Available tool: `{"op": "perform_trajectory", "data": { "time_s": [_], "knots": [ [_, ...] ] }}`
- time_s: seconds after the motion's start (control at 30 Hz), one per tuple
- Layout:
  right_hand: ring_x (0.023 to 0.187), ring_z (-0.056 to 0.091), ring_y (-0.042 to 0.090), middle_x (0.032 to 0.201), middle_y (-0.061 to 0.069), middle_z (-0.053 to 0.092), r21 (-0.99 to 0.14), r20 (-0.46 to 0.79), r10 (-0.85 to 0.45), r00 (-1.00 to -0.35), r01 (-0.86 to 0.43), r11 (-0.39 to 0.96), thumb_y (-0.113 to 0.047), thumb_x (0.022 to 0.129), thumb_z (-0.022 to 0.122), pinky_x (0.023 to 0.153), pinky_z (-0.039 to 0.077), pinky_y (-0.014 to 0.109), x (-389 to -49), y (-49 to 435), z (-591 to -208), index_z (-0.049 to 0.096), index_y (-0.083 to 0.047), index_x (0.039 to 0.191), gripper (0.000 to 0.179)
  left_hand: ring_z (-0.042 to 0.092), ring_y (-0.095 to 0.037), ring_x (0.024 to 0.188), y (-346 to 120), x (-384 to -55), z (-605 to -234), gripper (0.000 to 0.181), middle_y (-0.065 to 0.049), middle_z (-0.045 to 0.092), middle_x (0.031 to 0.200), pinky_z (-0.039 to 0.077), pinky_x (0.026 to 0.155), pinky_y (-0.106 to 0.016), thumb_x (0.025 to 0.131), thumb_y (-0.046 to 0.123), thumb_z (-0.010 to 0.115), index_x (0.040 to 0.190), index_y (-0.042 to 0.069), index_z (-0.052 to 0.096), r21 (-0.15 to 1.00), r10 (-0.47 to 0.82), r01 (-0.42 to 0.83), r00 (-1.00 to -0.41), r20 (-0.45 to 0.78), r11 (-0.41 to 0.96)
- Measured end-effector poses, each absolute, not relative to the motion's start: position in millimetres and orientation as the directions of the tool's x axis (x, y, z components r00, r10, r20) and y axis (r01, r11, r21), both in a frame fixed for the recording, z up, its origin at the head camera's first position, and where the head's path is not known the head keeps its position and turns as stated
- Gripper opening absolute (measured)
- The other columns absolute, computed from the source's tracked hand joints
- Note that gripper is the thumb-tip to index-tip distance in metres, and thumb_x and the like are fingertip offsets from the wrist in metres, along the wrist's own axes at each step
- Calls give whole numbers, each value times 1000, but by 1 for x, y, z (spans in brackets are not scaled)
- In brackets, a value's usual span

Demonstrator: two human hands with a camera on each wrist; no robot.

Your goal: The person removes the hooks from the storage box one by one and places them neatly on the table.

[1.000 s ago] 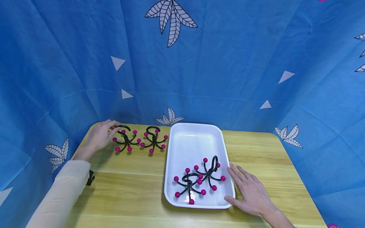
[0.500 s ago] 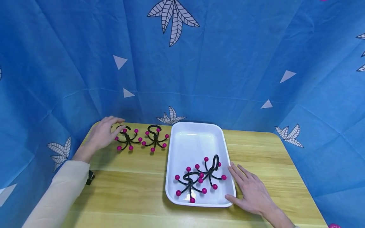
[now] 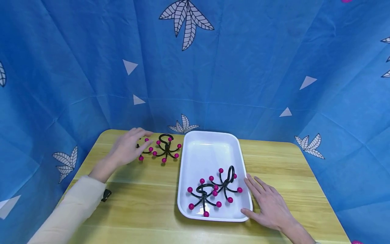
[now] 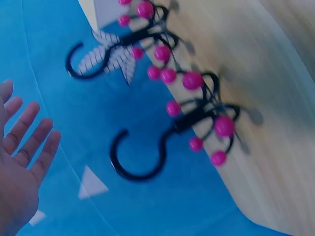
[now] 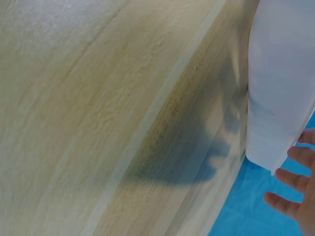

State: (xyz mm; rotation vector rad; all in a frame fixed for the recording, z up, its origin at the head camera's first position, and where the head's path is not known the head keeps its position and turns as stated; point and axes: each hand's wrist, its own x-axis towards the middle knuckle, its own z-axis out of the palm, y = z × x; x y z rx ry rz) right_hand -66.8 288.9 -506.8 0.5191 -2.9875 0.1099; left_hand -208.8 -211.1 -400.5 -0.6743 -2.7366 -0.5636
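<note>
Hook rack (image 4: 197,114), leftmost on the table (image 3: 131,203), partly behind the left hand (image 3: 126,146), loose-fingered and holding nothing; right hand (image 3: 269,205) spread at the tray (image 3: 210,156), gripping nothing. Looks light, stiff, perhaps slick, though blurred up close. Best pinched at the shank (image 4: 189,120), clear of the pink balls (image 4: 224,126)!

On my feed, well behind the left fingers (image 4: 45,155), I see a plain cream sleeve (image 3: 71,211), a small black piece (image 3: 106,195) showing beside its cuff.
</note>
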Motion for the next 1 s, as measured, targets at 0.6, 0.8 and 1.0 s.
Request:
{"op": "perform_trajectory", "data": {
  "time_s": [0.6, 0.8, 1.0],
  "knots": [
    [150, 48, 38, 169, 6, 44, -54, 102, -322, -941, -329, 943, -77, 84, 69, 109, 48, 66, -67, 289, -506, 45, -17, 161, 101, 73, -20, 110, -136, -161, -424, 32, -2, 77, 122, 62, 90, -40, 98, 31, 75, 127, 16, 73, 339, 559, 697, -713, 423, 632],
    [150, 49, 38, 169, 6, 44, -53, 103, -320, -942, -327, 944, -77, 84, 69, 109, 49, 66, -67, 288, -506, 45, -17, 161, 101, 73, -20, 116, -116, -144, -433, 36, 1, 77, 122, 62, 93, -39, 101, 41, 70, 129, 18, 72, 343, 603, 707, -707, 370, 618],
    [149, 49, 38, 169, 6, 43, -53, 102, -316, -943, -322, 945, -77, 83, 70, 109, 48, 66, -67, 288, -506, 45, -17, 161, 101, 71, -14, 114, -102, -131, -439, 38, 5, 75, 122, 60, 94, -36, 102, 45, 67, 133, 22, 70, 358, 644, 710, -703, 301, 607]
  ]
}}
